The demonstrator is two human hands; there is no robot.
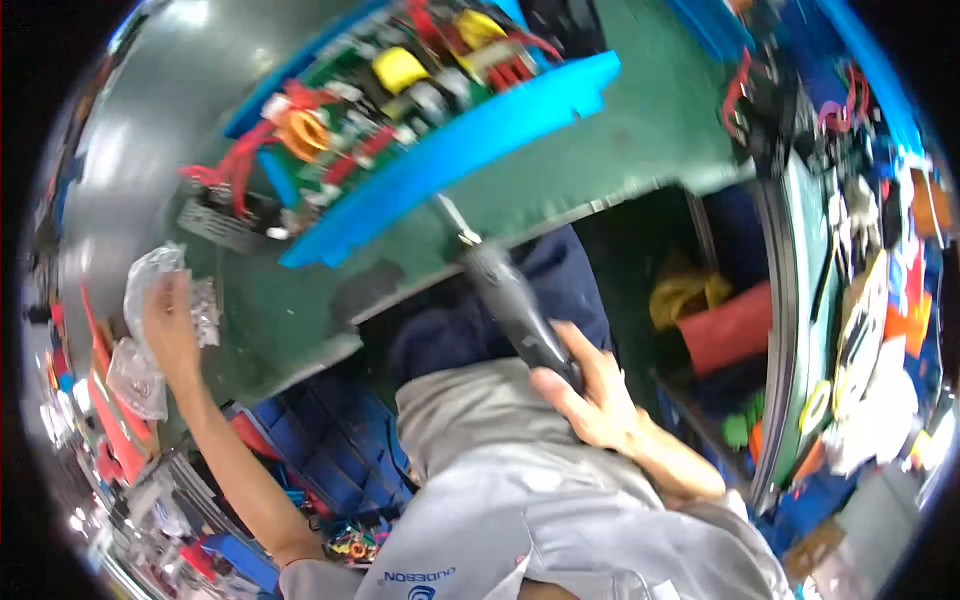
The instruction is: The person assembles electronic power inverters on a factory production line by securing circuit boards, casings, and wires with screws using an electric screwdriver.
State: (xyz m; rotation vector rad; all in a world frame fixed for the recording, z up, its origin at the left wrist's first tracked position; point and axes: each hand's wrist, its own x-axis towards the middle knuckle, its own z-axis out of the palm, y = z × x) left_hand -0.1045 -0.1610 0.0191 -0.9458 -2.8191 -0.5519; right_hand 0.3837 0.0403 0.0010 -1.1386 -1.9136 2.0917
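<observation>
My right hand (605,410) grips the black cylindrical screwdriver (510,305), probably heavy, best held mid-body; whether my left hand (172,325) grasps the clear plastic bag (150,263), I cannot tell.

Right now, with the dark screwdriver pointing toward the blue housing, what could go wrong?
The grip of the right hand is near the rear of the screwdriver, so its bit could swing and scratch the blue housing. Red wires at its left end might snag. The left hand is at a clear plastic bag; a tug could spill any contents.
</observation>
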